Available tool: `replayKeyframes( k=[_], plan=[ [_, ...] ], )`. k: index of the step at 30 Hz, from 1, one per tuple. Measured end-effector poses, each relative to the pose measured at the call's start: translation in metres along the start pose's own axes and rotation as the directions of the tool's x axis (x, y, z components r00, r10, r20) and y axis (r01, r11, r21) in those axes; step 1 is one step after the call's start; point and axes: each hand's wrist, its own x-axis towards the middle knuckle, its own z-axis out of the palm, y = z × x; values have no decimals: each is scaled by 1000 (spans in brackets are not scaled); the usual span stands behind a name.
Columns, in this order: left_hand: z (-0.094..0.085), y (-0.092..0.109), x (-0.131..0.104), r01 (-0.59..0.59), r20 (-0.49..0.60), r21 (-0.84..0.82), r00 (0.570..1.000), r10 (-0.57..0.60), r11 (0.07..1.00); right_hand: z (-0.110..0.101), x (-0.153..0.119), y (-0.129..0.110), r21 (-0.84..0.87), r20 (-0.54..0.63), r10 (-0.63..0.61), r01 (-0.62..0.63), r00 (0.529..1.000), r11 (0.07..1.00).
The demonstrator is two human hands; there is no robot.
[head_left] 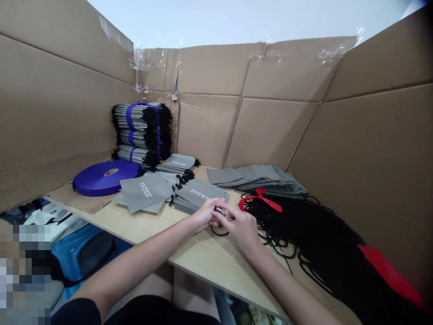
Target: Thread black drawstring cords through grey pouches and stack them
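Note:
My left hand (204, 215) and my right hand (241, 222) meet over the light wooden table. Between their closed fingers shows a slim, shiny piece (219, 210), too small to name, pinched by my right hand. A black cord (219, 233) loops down below the fingers; my left hand seems closed on it, though the grip is partly hidden. Just beyond my left hand lies a stack of grey INTEX pouches (198, 192) with black cord knots. More grey pouches (145, 192) are spread to its left.
A purple ribbon roll (91, 183) lies at the left, before stacked, purple-banded pouch bundles (135, 131). Plain grey pouches (260, 176) sit at the back. Black cords (314, 230) with red ties (260, 198) fill the right side. Cardboard walls (277, 122) enclose the table.

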Motion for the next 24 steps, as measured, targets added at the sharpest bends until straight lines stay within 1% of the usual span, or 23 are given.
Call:
replayKeyframes(
  k=[3,5,7,8,9,10,11,12,13,14,15,16,17,19,21,22,24],
  plan=[
    [2,0,2,-38,-40,50,998,40,998,2,0,0,22,-39,-9,10,999,1000],
    [1,2,4,-72,-41,117,996,77,991,1,1,5,7,-67,-19,19,998,1000],
    [-4,7,4,-136,-65,253,985,157,958,-3,4,14,-33,-96,-27,24,995,999],
    [-8,11,2,-184,-83,364,970,229,913,-5,5,20,-57,-104,-28,22,994,998],
    [-13,15,0,-230,-86,498,947,311,836,-8,7,27,-81,-105,-27,19,994,997],
    [-19,20,-3,-273,-57,642,915,399,717,-10,9,34,-105,-93,-25,15,995,994],
    [-26,24,-6,-297,17,774,892,451,559,-13,10,41,-132,-63,-25,16,998,991],
    [-33,28,-10,-308,108,861,889,446,404,-15,12,47,-161,-16,-29,26,999,987],
    [-39,30,-12,-316,189,906,897,400,283,-17,13,52,-192,45,-33,41,998,981],
    [-45,32,-14,-327,249,925,908,338,196,-18,14,55,-218,117,-39,64,992,974],
    [-49,32,-15,-339,293,930,918,268,145,-18,14,57,-234,198,-48,95,979,968],
    [-53,32,-15,-349,320,929,925,206,123,-18,15,58,-237,284,-62,132,957,963],
    [-56,31,-15,-352,332,928,930,156,121,-17,15,58,-231,365,-75,169,928,958],
    [-58,31,-12,-331,323,929,943,78,167,-15,15,54,-208,499,-96,227,861,952],
    [-59,33,-11,-287,289,926,957,26,247,-12,14,50,-205,577,-85,245,812,947],
    [-59,35,-11,-269,277,921,961,13,281,-11,13,49,-209,597,-71,240,799,948],
    [-58,40,-13,-250,255,917,967,26,311,-9,12,49,-209,618,-41,214,785,954]
  ],
)
